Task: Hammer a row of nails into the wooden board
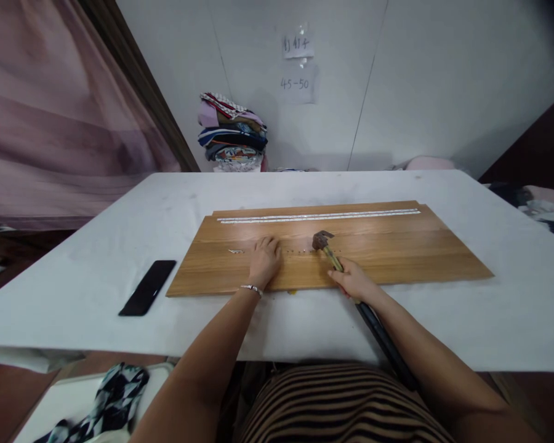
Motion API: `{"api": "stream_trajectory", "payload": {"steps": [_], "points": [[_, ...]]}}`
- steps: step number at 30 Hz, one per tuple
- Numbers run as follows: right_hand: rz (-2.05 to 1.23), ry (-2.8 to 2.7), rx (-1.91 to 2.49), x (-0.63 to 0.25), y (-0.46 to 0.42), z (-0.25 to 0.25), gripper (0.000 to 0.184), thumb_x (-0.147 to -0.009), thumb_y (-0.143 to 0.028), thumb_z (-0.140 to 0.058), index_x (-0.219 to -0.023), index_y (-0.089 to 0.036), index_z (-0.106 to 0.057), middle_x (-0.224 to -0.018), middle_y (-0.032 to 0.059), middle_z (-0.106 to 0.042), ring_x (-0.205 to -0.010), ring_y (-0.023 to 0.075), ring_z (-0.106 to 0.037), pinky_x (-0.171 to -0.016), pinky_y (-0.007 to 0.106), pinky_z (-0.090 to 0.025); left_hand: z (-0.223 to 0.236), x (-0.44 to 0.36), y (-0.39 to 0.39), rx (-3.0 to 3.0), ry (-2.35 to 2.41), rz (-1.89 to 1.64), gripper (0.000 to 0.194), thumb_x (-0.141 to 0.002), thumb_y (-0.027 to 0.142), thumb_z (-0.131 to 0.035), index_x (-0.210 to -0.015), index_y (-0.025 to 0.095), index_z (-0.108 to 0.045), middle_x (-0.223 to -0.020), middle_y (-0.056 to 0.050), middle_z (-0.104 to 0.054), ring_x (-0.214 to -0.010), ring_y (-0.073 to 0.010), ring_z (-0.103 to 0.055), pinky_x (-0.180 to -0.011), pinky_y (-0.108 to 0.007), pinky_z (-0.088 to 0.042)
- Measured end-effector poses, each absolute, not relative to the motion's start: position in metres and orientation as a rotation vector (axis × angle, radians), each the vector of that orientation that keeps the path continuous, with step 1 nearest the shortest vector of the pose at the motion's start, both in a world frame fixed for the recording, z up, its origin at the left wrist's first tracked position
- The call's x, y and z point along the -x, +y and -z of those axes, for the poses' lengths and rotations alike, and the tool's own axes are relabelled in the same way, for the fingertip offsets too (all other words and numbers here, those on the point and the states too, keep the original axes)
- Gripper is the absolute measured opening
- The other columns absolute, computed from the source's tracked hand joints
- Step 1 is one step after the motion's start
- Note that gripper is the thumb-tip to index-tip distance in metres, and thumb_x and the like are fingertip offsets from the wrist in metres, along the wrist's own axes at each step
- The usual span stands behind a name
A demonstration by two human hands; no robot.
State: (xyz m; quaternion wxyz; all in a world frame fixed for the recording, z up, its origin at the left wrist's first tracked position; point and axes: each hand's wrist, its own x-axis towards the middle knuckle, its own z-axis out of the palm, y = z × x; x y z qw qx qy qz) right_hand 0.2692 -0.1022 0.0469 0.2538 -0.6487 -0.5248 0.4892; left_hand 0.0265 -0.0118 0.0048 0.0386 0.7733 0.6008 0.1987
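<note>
A claw hammer (324, 239) is gripped in my right hand (353, 280), its head low over the wooden board (397, 240). The dark end of its handle runs back beneath my right forearm. My left hand (265, 259) lies flat on the board, fingers stretched forward, with nothing visible in it. Several loose nails (236, 251) rest on the wood to the left of that hand. Between the hand and the hammer head, a row of small marks or nail heads (300, 251) crosses the board; they are too small to tell apart.
Two pale strips (318, 216) run along the board's far side. A black phone (148, 288) lies left of the board on the white-covered table (87, 258). Folded cloths (233, 132) are stacked behind the table, against the wall. A patterned cloth (115, 400) lies on a seat at lower left.
</note>
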Motion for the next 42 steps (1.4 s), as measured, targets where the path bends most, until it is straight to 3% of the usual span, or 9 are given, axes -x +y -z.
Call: {"api": "stream_trajectory", "payload": {"steps": [12, 25, 33, 42], "points": [[-1.32, -1.429, 1.777, -0.27, -0.101, -0.047, 0.006, -0.091, -0.018, -0.055, -0.089, -0.02, -0.05, -0.036, -0.0117, -0.041, -0.03, 0.0096, -0.037, -0.035, 0.019, -0.026, -0.005, -0.027, -0.012, -2.375, 1.836, -0.623, 0.028, -0.094, 0.02, -0.047, -0.11, 0.02, -0.07, -0.128, -0.011, -0.068, -0.124, -0.0265, -0.057, -0.111, -0.044, -0.042], [-1.342, -1.445, 1.741, -0.271, -0.099, -0.039, 0.005, -0.092, -0.019, -0.054, -0.095, -0.021, -0.05, -0.037, -0.0125, -0.041, -0.03, 0.0106, -0.038, -0.035, 0.02, -0.026, -0.002, -0.025, -0.011, -2.383, 1.819, -0.644, 0.028, -0.094, 0.02, -0.046, -0.108, 0.02, -0.07, -0.127, -0.012, -0.067, -0.124, -0.0273, -0.057, -0.11, -0.045, -0.042], [-1.32, -1.455, 1.766, -0.269, -0.1, -0.043, 0.011, -0.092, -0.018, -0.054, -0.086, -0.022, -0.046, -0.036, -0.0121, -0.041, -0.029, 0.0099, -0.038, -0.035, 0.019, -0.027, -0.004, -0.026, -0.011, -2.363, 1.831, -0.646, 0.03, -0.094, 0.021, -0.046, -0.11, 0.022, -0.071, -0.128, -0.011, -0.067, -0.124, -0.0261, -0.056, -0.111, -0.044, -0.041], [-1.336, -1.447, 1.778, -0.267, -0.102, -0.051, 0.008, -0.092, -0.016, -0.052, -0.089, -0.021, -0.048, -0.036, -0.0122, -0.04, -0.03, 0.0102, -0.037, -0.036, 0.02, -0.026, -0.005, -0.027, -0.012, -2.354, 1.831, -0.633, 0.029, -0.094, 0.02, -0.046, -0.109, 0.022, -0.07, -0.127, -0.01, -0.067, -0.125, -0.0261, -0.056, -0.111, -0.044, -0.041]]}}
